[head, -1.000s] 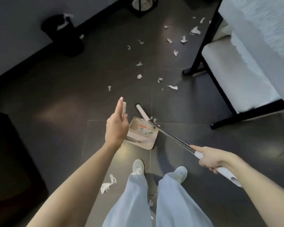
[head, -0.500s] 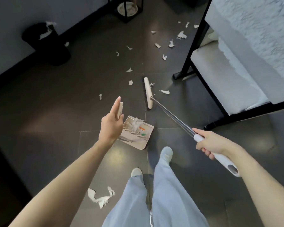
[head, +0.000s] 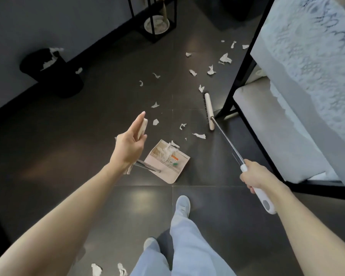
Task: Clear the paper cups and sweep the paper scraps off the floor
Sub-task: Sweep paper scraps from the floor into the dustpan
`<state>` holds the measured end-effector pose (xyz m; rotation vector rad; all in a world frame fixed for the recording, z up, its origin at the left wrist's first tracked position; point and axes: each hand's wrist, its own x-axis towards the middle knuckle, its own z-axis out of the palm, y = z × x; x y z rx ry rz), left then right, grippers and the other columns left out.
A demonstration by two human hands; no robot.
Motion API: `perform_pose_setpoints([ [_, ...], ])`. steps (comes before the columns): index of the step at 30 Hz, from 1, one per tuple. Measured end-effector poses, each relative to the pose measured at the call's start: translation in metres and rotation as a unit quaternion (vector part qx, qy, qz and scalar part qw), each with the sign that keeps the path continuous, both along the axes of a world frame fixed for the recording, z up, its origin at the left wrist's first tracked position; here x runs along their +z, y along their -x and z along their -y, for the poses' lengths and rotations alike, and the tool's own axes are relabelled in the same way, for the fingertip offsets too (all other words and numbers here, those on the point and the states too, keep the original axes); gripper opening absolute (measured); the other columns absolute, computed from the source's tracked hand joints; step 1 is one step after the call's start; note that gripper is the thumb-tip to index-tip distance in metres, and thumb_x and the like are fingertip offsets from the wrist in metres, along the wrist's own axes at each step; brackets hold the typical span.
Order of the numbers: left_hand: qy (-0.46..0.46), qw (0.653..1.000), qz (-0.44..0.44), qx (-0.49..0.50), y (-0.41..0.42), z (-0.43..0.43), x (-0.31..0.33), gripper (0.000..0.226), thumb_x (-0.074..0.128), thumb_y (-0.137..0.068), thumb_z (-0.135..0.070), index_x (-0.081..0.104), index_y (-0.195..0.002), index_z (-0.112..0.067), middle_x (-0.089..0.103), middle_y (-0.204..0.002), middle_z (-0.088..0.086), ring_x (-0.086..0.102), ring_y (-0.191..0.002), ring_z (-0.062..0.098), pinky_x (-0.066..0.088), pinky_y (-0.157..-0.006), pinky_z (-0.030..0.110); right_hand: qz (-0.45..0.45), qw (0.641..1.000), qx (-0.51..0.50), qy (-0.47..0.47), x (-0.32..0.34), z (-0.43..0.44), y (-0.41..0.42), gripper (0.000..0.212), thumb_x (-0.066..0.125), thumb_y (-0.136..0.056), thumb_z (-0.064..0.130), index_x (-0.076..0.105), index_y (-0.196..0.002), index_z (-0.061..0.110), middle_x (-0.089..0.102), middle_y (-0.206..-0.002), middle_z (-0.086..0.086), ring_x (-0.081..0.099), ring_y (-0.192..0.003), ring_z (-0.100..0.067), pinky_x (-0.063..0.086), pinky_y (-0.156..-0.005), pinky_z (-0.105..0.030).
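Beige plastic dustpan (head: 167,166), centre frame: contains crumpled white paper scraps (head: 165,152). Round black bin (head: 54,76), upper left: paper at its rim. Torn scraps litter glossy dark tiles (head: 78,136), centre to upper right. Left hand (head: 129,144) holds the dustpan's handle. Right hand (head: 255,176) grips the metal-shafted broom (head: 209,111).

Head-worn view, down at floor (head: 48,136)

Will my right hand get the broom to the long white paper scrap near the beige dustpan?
Probably yes: the right hand grips the white broom handle, and only bare dark floor lies between the beige broom head and the long white paper scrap.
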<state>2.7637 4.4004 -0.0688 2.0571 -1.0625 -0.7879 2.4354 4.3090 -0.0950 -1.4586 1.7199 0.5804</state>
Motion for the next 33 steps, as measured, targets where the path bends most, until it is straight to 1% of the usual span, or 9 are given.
perform_pose_setpoints([
  [2, -0.004, 1.000, 0.014, 0.004, 0.000, 0.022, -0.003, 0.063, 0.054, -0.094, -0.008, 0.035, -0.144, -0.041, 0.052, -0.122, -0.020, 0.059, -0.076, 0.004, 0.040, -0.071, 0.001, 0.011, 1.000, 0.006, -0.011, -0.011, 0.015, -0.011, 0.040, 0.041, -0.083, 0.006, 0.043, -0.122, 0.014, 0.067, -0.075, -0.018, 0.060, -0.059, -0.026, 0.054, -0.062, -0.035],
  [5, -0.004, 1.000, 0.022, 0.016, 0.001, 0.044, -0.004, 0.063, 0.054, -0.094, -0.009, 0.033, -0.144, -0.041, 0.047, -0.121, -0.025, 0.058, -0.091, 0.000, 0.036, -0.078, -0.001, 0.026, 0.998, 0.026, -0.047, -0.018, 0.015, -0.030, 0.060, 0.039, -0.083, 0.004, 0.032, -0.141, 0.018, 0.068, -0.085, -0.020, 0.065, -0.066, -0.030, 0.056, -0.063, -0.038],
  [9, -0.007, 0.999, 0.020, 0.025, 0.004, 0.058, -0.002, 0.063, 0.054, -0.094, -0.008, 0.033, -0.145, -0.039, 0.047, -0.121, -0.025, 0.048, -0.099, -0.010, 0.033, -0.085, 0.001, 0.050, 0.986, 0.049, -0.154, -0.001, -0.007, -0.041, 0.073, 0.038, -0.085, 0.006, 0.017, -0.151, 0.028, 0.066, -0.079, -0.015, 0.054, -0.049, -0.020, 0.047, -0.050, -0.028],
  [14, -0.006, 0.999, 0.023, 0.022, 0.002, 0.058, -0.001, 0.063, 0.053, -0.095, -0.009, 0.031, -0.145, -0.040, 0.056, -0.127, -0.014, 0.059, -0.093, 0.004, 0.048, -0.088, 0.025, 0.055, 0.979, 0.082, -0.178, 0.037, -0.019, -0.015, 0.076, 0.039, -0.087, 0.009, 0.012, -0.152, 0.037, 0.060, -0.083, -0.006, 0.054, -0.059, -0.021, 0.047, -0.054, -0.028],
  [18, -0.002, 1.000, -0.014, 0.004, 0.002, 0.047, 0.000, 0.062, 0.052, -0.095, -0.005, 0.032, -0.146, -0.034, 0.047, -0.130, -0.019, 0.053, -0.098, -0.015, 0.037, -0.081, 0.000, 0.076, 0.985, 0.029, -0.151, 0.059, -0.023, 0.004, 0.077, 0.042, -0.088, 0.009, 0.014, -0.150, 0.046, 0.056, -0.080, -0.003, 0.050, -0.055, -0.017, 0.046, -0.048, -0.024],
  [20, -0.005, 0.999, -0.030, -0.014, 0.000, 0.041, 0.001, 0.061, 0.051, -0.095, -0.003, 0.033, -0.146, -0.033, 0.045, -0.128, -0.018, 0.055, -0.103, -0.007, 0.034, -0.080, -0.005, 0.056, 0.990, 0.039, -0.126, 0.066, -0.028, 0.008, 0.077, 0.041, -0.088, 0.010, 0.011, -0.150, 0.047, 0.054, -0.084, -0.001, 0.052, -0.053, -0.018, 0.047, -0.045, -0.024],
  [25, -0.021, 0.997, -0.017, -0.067, -0.009, 0.031, 0.001, 0.061, 0.052, -0.095, -0.006, 0.035, -0.143, -0.039, 0.061, -0.118, -0.007, 0.052, -0.064, 0.004, 0.045, -0.064, 0.016, -0.003, 0.996, 0.051, -0.069, 0.060, -0.026, 0.003, 0.076, 0.038, -0.090, 0.011, 0.005, -0.153, 0.039, 0.051, -0.111, -0.006, 0.054, -0.044, -0.018, 0.044, -0.041, -0.021],
  [27, -0.026, 0.997, 0.001, -0.077, -0.010, 0.030, -0.001, 0.061, 0.051, -0.096, -0.007, 0.034, -0.144, -0.040, 0.063, -0.109, -0.005, 0.051, -0.052, 0.003, 0.043, -0.056, 0.016, -0.018, 0.997, 0.049, -0.057, 0.047, -0.021, -0.008, 0.074, 0.036, -0.091, 0.008, 0.005, -0.154, 0.032, 0.049, -0.115, -0.009, 0.054, -0.044, -0.017, 0.041, -0.039, -0.019],
  [33, -0.031, 0.995, 0.038, -0.081, -0.003, 0.030, -0.006, 0.062, 0.050, -0.096, -0.012, 0.030, -0.144, -0.045, 0.067, -0.100, 0.001, 0.051, -0.054, 0.011, 0.049, -0.065, 0.031, 0.018, 0.993, -0.003, -0.114, 0.013, -0.044, -0.048, 0.072, 0.038, -0.087, 0.008, 0.013, -0.152, 0.024, 0.066, -0.074, -0.012, 0.059, -0.056, -0.022, 0.056, -0.067, -0.035],
])
